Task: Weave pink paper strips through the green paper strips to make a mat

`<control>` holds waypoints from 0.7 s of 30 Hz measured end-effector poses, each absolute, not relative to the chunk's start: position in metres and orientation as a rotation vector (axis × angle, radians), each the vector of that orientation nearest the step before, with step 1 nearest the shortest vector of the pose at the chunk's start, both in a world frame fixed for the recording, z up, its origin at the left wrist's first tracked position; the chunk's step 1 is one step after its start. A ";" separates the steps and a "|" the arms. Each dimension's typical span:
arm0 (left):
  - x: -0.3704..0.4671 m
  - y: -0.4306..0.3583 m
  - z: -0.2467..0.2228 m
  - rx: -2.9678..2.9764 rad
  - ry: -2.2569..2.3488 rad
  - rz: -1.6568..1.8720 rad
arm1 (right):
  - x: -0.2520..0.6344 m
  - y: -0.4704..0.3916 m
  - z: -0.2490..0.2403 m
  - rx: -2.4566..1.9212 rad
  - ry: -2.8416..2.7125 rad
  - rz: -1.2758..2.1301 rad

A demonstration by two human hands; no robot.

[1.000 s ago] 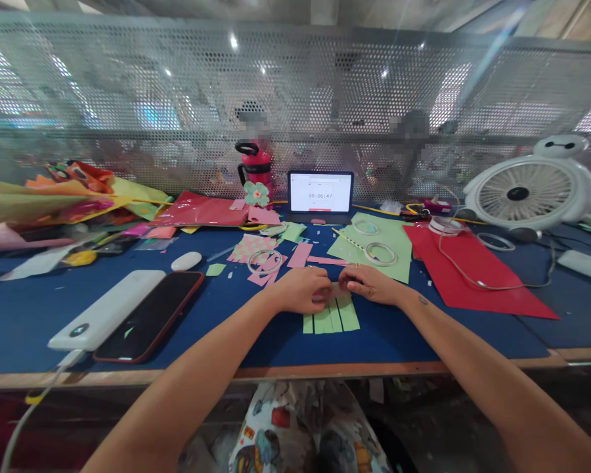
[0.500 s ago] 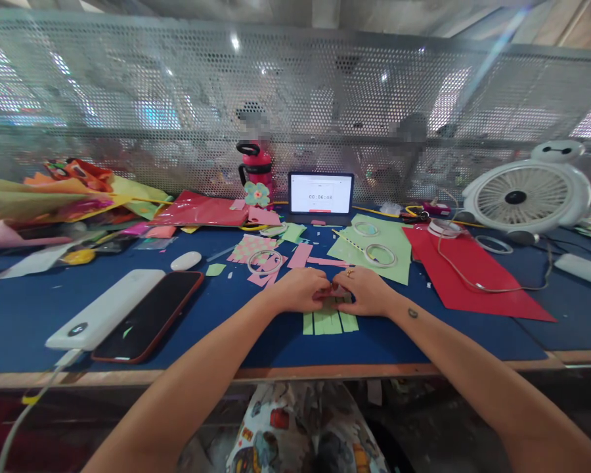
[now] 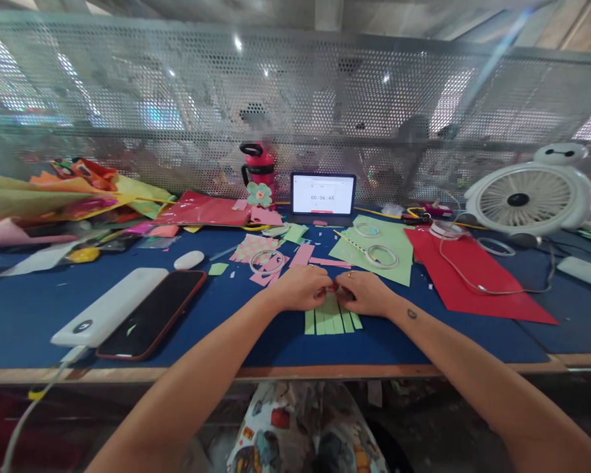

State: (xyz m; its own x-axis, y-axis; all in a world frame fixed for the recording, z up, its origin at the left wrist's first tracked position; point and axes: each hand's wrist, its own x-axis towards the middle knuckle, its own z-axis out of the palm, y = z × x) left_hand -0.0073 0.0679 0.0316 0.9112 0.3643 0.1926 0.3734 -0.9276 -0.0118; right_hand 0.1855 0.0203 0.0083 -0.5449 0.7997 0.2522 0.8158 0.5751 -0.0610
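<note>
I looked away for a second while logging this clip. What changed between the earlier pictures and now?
The right hand slid left to meet the left hand, so both now press together on the top edge of the green paper strips, where a second ago they sat slightly apart. The timer on the tablet advanced one second. The strips, phone and power bank stayed put on the blue mat.

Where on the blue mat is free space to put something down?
Bare blue mat lies left of the white power bank, and between the black phone and the green paper strips. Behind the hands, paper scraps and tape rings crowd it.
</note>
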 end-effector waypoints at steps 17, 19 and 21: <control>-0.009 0.078 0.023 -2.977 -0.721 -0.695 | 0.192 0.025 0.002 -1.292 -2.496 0.018; -0.010 0.079 0.025 -2.954 -0.898 -0.750 | 0.193 0.026 0.002 -1.280 -2.496 0.049; -0.012 0.077 0.029 -2.972 -0.996 -0.723 | 0.194 0.026 0.003 -1.264 -2.495 0.079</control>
